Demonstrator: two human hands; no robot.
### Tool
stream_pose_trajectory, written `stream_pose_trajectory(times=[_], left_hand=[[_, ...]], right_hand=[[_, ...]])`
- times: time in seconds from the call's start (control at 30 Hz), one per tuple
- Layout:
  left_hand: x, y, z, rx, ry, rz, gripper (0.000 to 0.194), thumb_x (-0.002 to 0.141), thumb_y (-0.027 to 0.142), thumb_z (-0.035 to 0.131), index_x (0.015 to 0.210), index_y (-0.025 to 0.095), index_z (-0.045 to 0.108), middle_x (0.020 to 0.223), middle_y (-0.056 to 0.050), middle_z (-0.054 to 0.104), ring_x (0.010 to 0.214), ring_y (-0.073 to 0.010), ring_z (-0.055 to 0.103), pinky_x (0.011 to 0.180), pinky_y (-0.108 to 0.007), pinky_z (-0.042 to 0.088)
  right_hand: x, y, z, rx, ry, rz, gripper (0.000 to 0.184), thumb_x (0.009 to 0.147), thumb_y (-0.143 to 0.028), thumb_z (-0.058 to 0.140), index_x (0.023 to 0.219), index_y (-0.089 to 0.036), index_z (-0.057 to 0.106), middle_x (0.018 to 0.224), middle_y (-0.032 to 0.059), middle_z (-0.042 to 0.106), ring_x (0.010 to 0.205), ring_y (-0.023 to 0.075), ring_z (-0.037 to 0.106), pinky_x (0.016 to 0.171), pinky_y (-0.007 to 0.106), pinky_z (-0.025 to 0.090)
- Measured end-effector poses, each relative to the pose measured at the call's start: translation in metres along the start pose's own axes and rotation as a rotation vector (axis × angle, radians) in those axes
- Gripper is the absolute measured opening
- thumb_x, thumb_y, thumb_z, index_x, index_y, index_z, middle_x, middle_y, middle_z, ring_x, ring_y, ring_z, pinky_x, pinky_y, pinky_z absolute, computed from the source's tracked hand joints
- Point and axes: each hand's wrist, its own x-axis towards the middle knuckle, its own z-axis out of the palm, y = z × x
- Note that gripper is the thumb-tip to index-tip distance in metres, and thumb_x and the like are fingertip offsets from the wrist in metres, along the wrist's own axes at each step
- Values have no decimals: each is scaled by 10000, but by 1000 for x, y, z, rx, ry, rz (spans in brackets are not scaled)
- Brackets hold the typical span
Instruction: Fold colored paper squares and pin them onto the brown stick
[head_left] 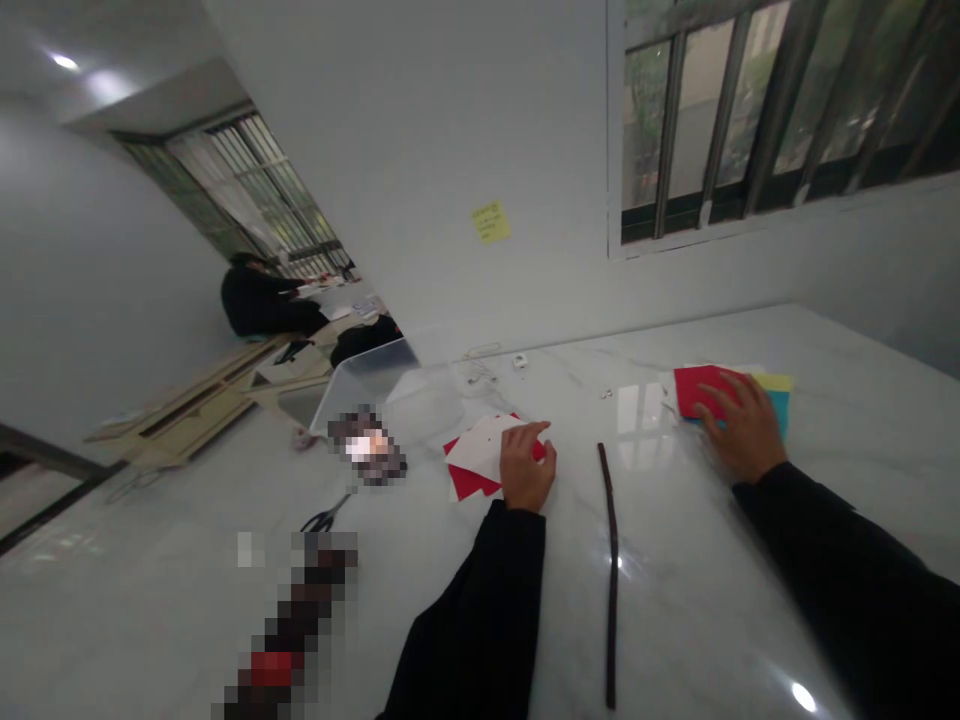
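Observation:
My left hand (528,466) is at the right end of a small loose pile of paper, its thumb and forefinger apart and a bit of red showing between them. A white paper piece (476,447) lies on top of that pile, over red paper (471,484). To the right, my right hand (742,430) lies with fingers spread over a red paper sheet (688,393). Yellow paper (777,382) and blue paper (781,410) stick out from under that hand, with white edges behind. Whether either hand presses on the paper, I cannot tell.
A long dark strip (611,560) lies on the marble-look table between my arms. Scissors (324,518), a blurred-out object (367,445) and a clear plastic bin (352,372) are on the left. Small white bits (520,361) lie near the wall. A person (259,297) sits far left.

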Motion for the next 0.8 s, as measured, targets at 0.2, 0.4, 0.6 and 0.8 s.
stream_pose_trajectory(times=[0.2, 0.4, 0.6, 0.8], left_hand=[[3, -26, -13, 385, -10, -115, 735, 721, 164, 642, 1434, 249, 484, 1456, -121, 484, 1329, -377, 379, 1096, -524, 290], [-1, -47, -4, 369, -85, -175, 649, 757, 165, 577, 1402, 191, 514, 1390, -159, 538, 1273, -362, 456, 1051, -500, 351], [6, -59, -8, 313, -90, -115, 542, 825, 255, 589, 1348, 114, 556, 1305, -200, 597, 1236, -339, 513, 1095, -442, 310], [3, -67, -3, 346, -125, -75, 565, 785, 466, 686, 1257, 162, 626, 1284, -177, 618, 1216, -338, 517, 1078, -449, 301]], right_hand=[[-6, -61, 6, 197, -27, -178, 283, 930, -349, 530, 1095, -218, 719, 1357, 115, 566, 1342, 318, 428, 1128, 535, 341], [-16, -74, 15, 317, -96, -209, 237, 903, -295, 544, 1010, -238, 748, 1247, 98, 642, 1252, 311, 506, 1065, 548, 406], [-16, -77, 14, 347, -100, -224, 214, 895, -251, 549, 980, -232, 744, 1186, 96, 668, 1185, 290, 547, 1062, 534, 403], [-18, -86, 11, 375, -107, -248, 205, 889, -206, 547, 947, -233, 742, 1149, 90, 679, 1130, 273, 569, 1018, 492, 438]])
